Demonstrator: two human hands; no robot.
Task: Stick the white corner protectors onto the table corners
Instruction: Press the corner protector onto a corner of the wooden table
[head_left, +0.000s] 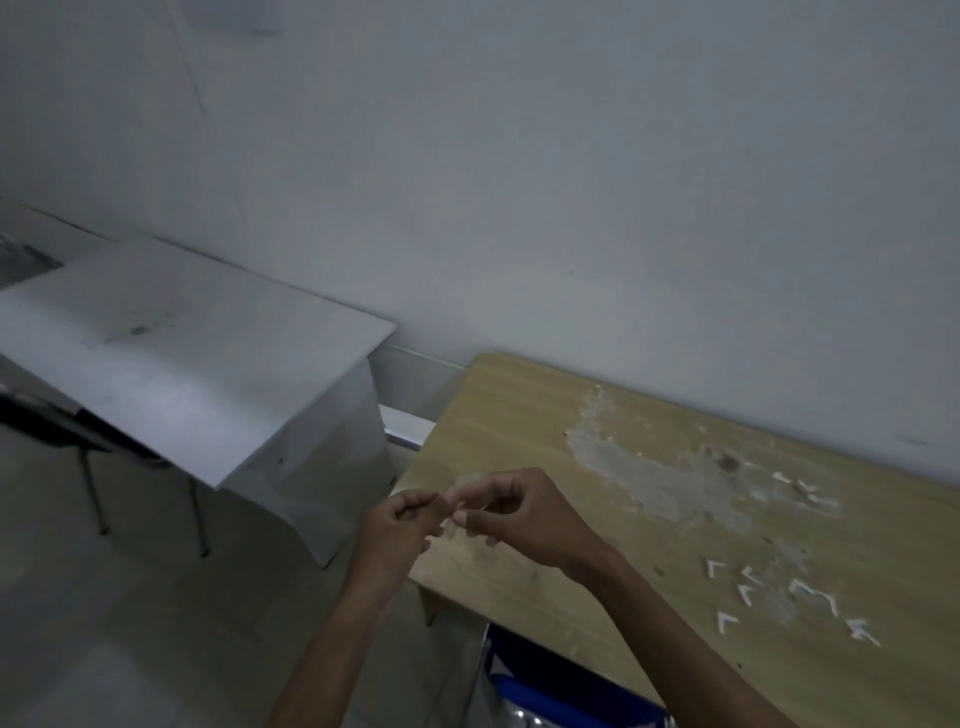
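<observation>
No text, label, brand, number or sign is being shown legibly anywhere in the view. Nothing readable is being carried by the wooden desk (519, 415), by the white corner protectors (779, 597) lying on it, by the white cabinet (208, 353) beside it, or by the wall (571, 182) behind.
</observation>
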